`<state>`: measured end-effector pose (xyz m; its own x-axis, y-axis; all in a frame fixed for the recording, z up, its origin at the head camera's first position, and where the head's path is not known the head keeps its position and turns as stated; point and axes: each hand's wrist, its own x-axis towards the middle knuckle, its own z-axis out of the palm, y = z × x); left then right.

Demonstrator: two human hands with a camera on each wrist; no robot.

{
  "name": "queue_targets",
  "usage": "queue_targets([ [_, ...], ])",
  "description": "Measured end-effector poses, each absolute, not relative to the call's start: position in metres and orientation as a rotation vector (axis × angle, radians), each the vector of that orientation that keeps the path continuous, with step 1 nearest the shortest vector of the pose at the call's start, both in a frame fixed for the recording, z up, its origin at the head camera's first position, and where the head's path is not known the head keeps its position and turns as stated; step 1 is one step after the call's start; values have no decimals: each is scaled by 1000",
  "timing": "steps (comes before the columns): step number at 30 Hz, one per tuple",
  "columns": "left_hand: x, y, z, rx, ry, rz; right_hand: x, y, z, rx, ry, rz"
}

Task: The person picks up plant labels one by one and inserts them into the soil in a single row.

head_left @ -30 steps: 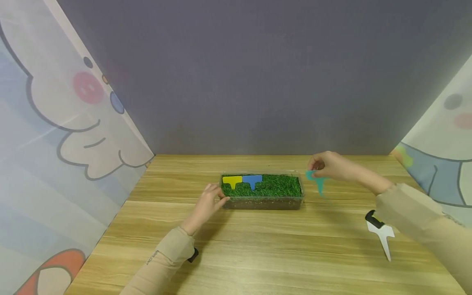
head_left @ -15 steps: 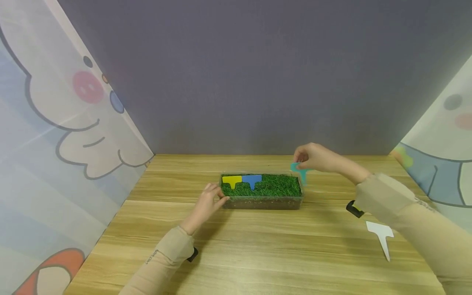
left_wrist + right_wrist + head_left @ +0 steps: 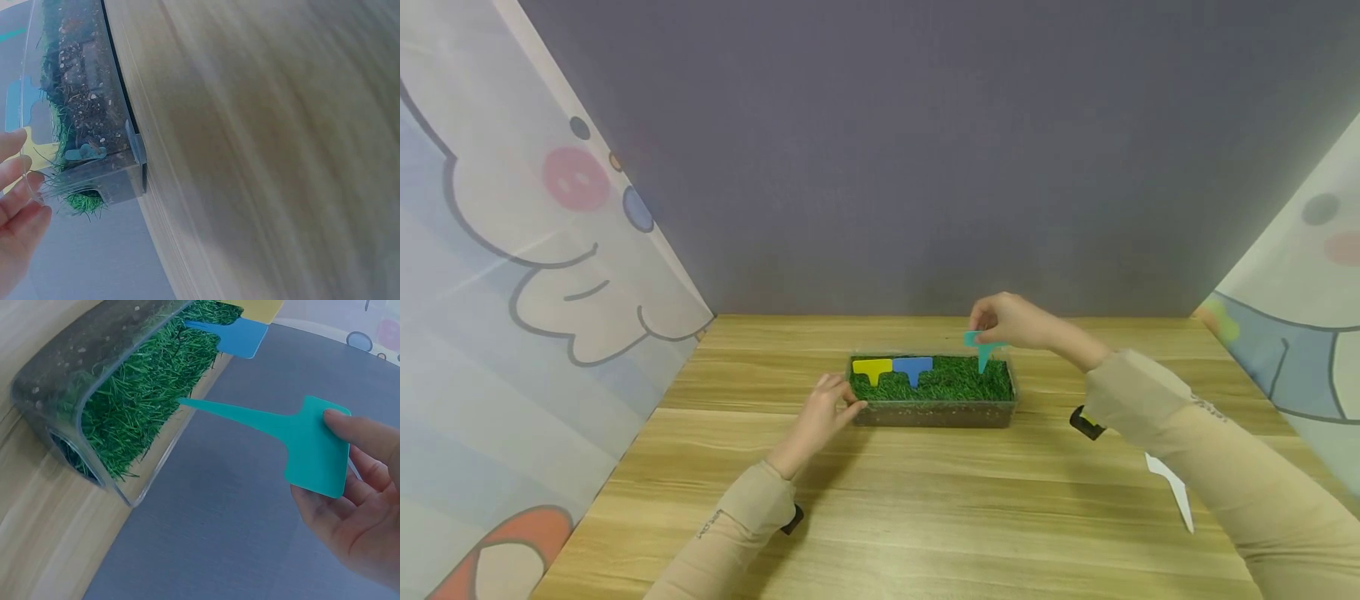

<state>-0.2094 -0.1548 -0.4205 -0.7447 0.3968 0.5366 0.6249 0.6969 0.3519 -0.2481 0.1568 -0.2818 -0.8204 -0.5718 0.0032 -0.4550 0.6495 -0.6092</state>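
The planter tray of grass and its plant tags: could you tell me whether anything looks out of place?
Only the white plant tag stands out: it lies flat on the table, partly hidden by the right sleeve, while the yellow tag and blue tag stand in the grass.

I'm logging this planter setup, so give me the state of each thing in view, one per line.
Teal tag: pinched by the right hand, stake above the grass, not yet in.
Yellow tag: stuck upright in the grass.
Blue tag: stuck upright beside it.
Planter box: touched at its end by the left hand.
White tag: lying flat on the table.
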Motion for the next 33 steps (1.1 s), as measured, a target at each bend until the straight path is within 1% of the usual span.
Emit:
queue_targets([
  [20, -209, -155, -422, -772, -2486, -745, -257, 132, -306, -826, 2646, -1001],
  [33, -207, -155, -419, -728, -2531, -740, -259, 124, -316, -859, 2641, -956],
])
